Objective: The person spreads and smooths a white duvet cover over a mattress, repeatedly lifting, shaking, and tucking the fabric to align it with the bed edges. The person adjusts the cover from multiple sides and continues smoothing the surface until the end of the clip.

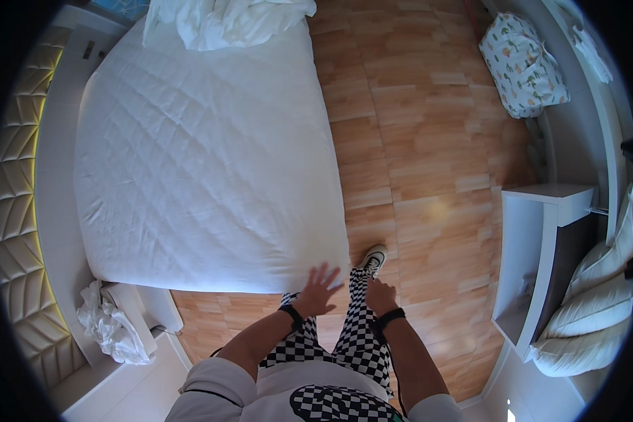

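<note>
A bed mattress (pixel 205 158) covered with a smooth white fitted sheet fills the left and middle of the view. My left hand (pixel 318 290) is over its near right corner, fingers spread, holding nothing; whether it touches the sheet I cannot tell. Beside my checkered trouser leg is my right hand (pixel 381 296), its fingers curled, with nothing visible in it. Both wrists wear black bands. Crumpled white bedding (pixel 232 24) lies at the far end of the mattress.
White crumpled fabric (pixel 113 329) lies on a nightstand (pixel 161 308) at the lower left. Right of the wood-look floor (pixel 422 174) stand a white cabinet (pixel 548 253) and stacked pillows (pixel 591 316). A cactus-print fabric bag (pixel 522 66) rests at upper right. A padded headboard (pixel 18 221) borders the left.
</note>
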`<state>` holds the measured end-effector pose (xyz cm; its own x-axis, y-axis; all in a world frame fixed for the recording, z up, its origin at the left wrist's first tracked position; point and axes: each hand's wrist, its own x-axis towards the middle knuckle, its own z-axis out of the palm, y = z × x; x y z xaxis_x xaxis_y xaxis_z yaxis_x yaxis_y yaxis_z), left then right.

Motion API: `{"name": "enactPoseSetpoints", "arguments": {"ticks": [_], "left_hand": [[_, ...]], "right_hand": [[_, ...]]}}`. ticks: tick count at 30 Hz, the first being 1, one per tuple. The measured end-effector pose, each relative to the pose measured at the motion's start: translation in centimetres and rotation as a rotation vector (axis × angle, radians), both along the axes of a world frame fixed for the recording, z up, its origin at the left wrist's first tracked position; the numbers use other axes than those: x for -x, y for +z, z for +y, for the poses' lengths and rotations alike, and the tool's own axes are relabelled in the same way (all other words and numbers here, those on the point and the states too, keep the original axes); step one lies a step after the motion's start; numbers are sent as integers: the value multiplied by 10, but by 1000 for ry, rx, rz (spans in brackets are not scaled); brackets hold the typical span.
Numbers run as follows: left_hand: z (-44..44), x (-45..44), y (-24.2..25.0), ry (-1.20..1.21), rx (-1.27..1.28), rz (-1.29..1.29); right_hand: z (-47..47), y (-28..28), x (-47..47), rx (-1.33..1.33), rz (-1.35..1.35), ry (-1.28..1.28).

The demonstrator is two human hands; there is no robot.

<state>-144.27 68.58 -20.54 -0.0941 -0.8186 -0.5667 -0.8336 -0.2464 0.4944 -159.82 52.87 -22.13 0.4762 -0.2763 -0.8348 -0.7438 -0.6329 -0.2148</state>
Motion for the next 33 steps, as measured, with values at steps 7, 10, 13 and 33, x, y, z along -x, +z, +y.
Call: {"name": "enactPoseSetpoints", "arguments": {"ticks": [7, 10, 13, 33], "left_hand": [[-76, -10, -14, 582, 411, -8], [-93, -69, -21, 825, 367, -403], [-97, -116, -25, 1204, 101, -432], [-110, -157, 5, 1009, -526, -102]], "right_hand": [[-88, 10, 22, 43, -62, -91], [-109, 10, -8, 32, -203, -146], [-124, 10, -50, 7, -382, -156], [-188, 30, -380, -406, -241, 592]]}}
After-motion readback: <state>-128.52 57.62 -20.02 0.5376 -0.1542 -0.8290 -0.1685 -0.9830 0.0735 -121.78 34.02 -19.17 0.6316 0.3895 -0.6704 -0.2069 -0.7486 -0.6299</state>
